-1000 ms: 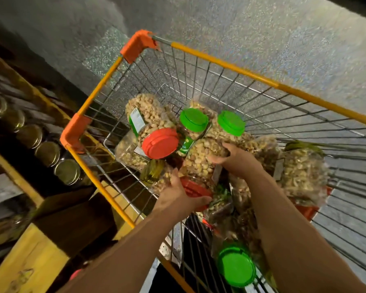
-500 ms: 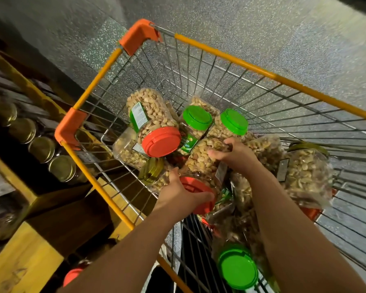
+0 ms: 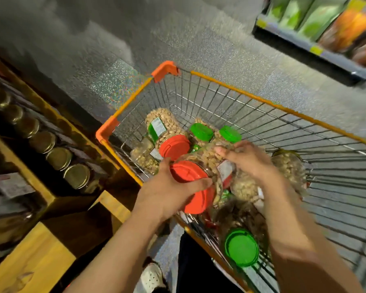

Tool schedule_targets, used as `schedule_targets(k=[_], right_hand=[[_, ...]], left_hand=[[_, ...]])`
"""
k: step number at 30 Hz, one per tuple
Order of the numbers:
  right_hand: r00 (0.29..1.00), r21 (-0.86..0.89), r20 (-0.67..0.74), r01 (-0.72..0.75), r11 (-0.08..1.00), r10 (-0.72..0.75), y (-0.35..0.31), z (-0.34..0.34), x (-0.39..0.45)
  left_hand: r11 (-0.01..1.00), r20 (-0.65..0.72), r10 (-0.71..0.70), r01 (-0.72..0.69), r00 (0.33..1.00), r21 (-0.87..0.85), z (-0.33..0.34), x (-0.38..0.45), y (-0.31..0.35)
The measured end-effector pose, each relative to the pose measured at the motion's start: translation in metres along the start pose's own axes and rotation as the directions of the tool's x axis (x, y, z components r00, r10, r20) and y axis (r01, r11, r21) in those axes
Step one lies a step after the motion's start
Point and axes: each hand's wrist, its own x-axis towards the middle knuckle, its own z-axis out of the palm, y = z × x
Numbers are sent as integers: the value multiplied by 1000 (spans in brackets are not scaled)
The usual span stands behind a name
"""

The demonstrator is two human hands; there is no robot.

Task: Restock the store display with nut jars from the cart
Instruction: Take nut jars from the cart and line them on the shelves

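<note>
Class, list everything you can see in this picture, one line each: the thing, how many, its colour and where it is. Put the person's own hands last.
cart: one, wire with orange rim, centre and right.
held jar: one, clear, full of nuts, red lid, lifted over the cart.
red-lidded jar: one, on its side at the cart's left wall.
green-lidded jars: three lids show, two far, one near.
other nut packs: blurred, count unclear, in the cart.
gold-lidded jars: a row, left wooden shelf.
wooden shelf: one, yellow-brown, left.
far shelf: green and orange packs, top right.
left hand: grips the lid end.
right hand: holds the jar's body.
</note>
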Motion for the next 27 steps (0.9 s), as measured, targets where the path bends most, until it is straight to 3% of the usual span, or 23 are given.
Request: schedule_targets(k=[6, 10, 18, 23, 27], right_hand=[[991, -13, -15, 134, 991, -134, -37, 10, -100], [977, -180, -15, 207, 962, -213, -59, 30, -180], [950, -240, -19, 297, 924, -310, -94, 83, -306], [936, -117, 39, 352, 929, -349, -103, 110, -358], [940, 169, 136, 291, 942, -314, -96, 125, -382]], left_hand=[[946, -119, 146, -174, 982, -275, -37, -81, -39], [895, -260, 200, -284, 945, -344, -66, -141, -78], [749, -519, 211, -479, 828, -459, -102, -255, -157], [690, -624, 255, -591, 739, -418, -109, -318, -192], [654, -644, 386, -688, 661, -314, -109, -356, -212]])
